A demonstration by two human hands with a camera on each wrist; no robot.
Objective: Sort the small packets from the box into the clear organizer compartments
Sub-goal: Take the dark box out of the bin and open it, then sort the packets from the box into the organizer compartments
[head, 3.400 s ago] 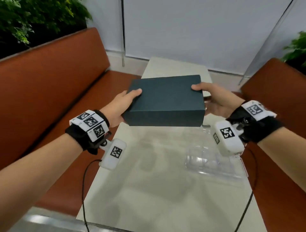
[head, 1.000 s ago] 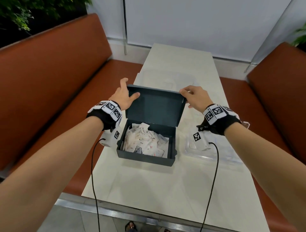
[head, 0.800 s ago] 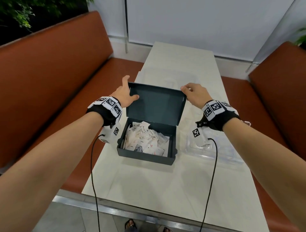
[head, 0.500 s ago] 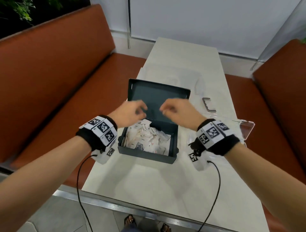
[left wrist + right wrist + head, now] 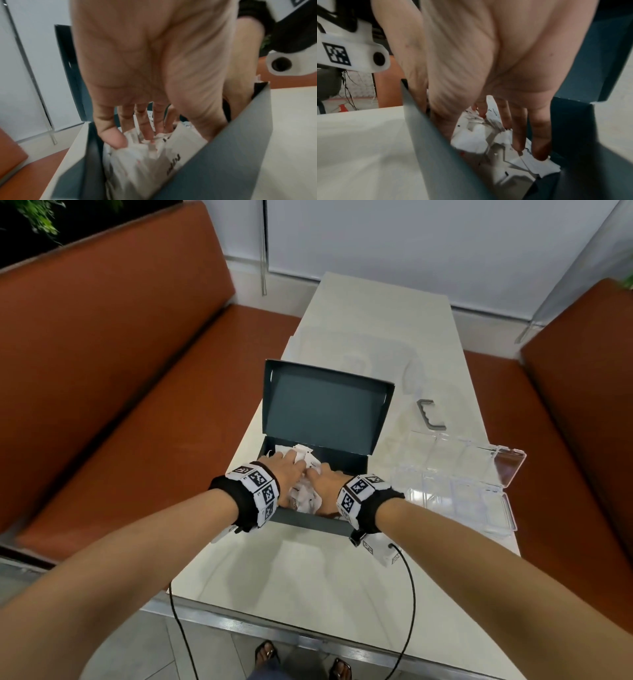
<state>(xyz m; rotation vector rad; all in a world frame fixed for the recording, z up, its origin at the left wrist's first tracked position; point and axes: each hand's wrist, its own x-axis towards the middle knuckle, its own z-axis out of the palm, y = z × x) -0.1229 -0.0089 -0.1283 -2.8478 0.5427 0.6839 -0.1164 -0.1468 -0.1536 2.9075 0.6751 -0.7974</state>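
A dark teal box point(image 5: 308, 521) stands on the white table with its lid point(image 5: 325, 405) upright behind it. White paper packets point(image 5: 303, 498) fill it. Both hands are down inside. My left hand point(image 5: 286, 470) lies on the left of the heap; in the left wrist view its fingers point(image 5: 145, 129) reach fairly straight and spread into the packets point(image 5: 137, 162). My right hand point(image 5: 325, 477) is beside it, its straight fingers point(image 5: 539, 142) resting on packets point(image 5: 479, 142). No packet is clearly pinched. The clear organizer point(image 5: 455, 484) lies open right of the box.
A grey metal bracket point(image 5: 431, 414) lies behind the organizer. Crumpled clear plastic point(image 5: 359, 354) sits on the far half of the table. Orange benches point(image 5: 120, 371) flank the table on both sides. Wrist cables hang over the near table edge point(image 5: 308, 635).
Both hands let go of the raised lid, came toward me over the box, and have now dropped into the packets. The lid stays up.
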